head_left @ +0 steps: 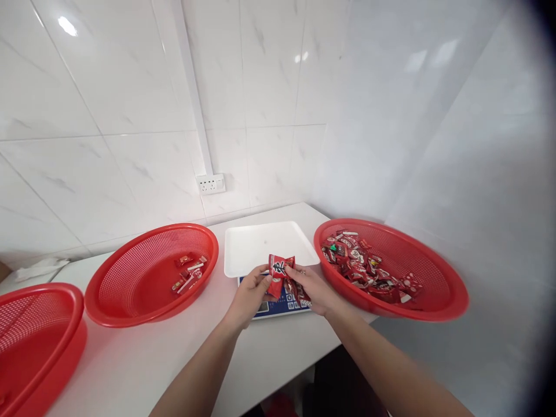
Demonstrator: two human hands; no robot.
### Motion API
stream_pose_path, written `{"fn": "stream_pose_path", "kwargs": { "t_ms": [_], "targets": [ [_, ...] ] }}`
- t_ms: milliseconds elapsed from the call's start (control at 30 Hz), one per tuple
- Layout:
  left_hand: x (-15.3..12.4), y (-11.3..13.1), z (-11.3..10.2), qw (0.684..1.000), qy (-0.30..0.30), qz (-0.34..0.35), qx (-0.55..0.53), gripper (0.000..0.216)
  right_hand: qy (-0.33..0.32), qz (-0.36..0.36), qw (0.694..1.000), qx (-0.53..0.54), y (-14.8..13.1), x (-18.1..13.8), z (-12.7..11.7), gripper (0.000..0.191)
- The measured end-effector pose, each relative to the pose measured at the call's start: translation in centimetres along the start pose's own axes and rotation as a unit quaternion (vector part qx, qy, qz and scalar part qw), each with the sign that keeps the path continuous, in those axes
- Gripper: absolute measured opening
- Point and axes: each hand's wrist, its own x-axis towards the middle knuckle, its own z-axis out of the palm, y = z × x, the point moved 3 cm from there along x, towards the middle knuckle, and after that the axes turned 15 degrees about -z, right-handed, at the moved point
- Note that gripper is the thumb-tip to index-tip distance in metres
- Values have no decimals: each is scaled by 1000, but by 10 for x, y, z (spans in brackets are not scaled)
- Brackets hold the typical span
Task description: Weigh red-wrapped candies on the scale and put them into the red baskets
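White and smooth, the desk (195,365) carries a broad mesh basket (419,255) heaped with wrapped sweets, and a scale (282,306) topped by a pale tray (245,246). Over the scale's near edge, the left hand (248,296) and right hand (316,289) are closed, pinching a few small packets between thumbs and fingers. These should be very light, with thin, crinkly wrappers likely to slip against one another; a gentle pinch at the crimped ends or across the middle should suit. The uppermost red packet (278,265) is glossy, with a bold black character on white; darker ones (298,292) hang below.
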Motion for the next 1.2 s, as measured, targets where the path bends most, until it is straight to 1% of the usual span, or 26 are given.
{"fn": "stream_pose_path", "kwargs": {
  "t_ms": [67,167,267,367,433,467,533,600,700,800,900,1000,1100,1200],
  "targets": [
    [9,6,-12,999,44,13,17,44,11,-18,999,-35,-5,13,3,36],
    [25,15,-30,994,96,30,40,39,26,-75,989,-123,-16,33,7,37],
    [36,23,-47,985,146,45,84,41,2,-119,959,-256,-25,53,9,39],
    [34,28,-53,967,201,78,134,42,-25,-134,931,-338,-26,70,7,37],
    [25,25,-51,955,227,104,156,37,-16,-140,924,-356,-26,79,1,36],
    [19,21,-48,951,234,114,164,34,-8,-141,920,-365,-26,83,-3,40],
    [6,7,-39,949,232,121,178,27,9,-139,915,-380,-26,89,-11,49],
    [-8,-11,-29,948,214,137,193,22,21,-132,913,-386,-26,94,-17,53],
    [-24,-40,-16,941,178,188,218,18,30,-111,916,-383,-26,100,-19,49],
    [-31,-61,-9,933,158,221,234,18,28,-91,922,-376,-23,104,-13,43],
    [-32,-69,-8,921,153,256,251,19,25,-98,921,-376,-22,106,-3,39],
    [-32,-71,-10,908,165,283,260,19,37,-131,913,-384,-26,106,4,36],
    [-30,-72,-11,904,171,290,263,18,53,-152,904,-396,-33,106,7,36],
    [-28,-75,-12,907,165,283,266,18,56,-149,901,-403,-36,108,9,41]
  ]
}}
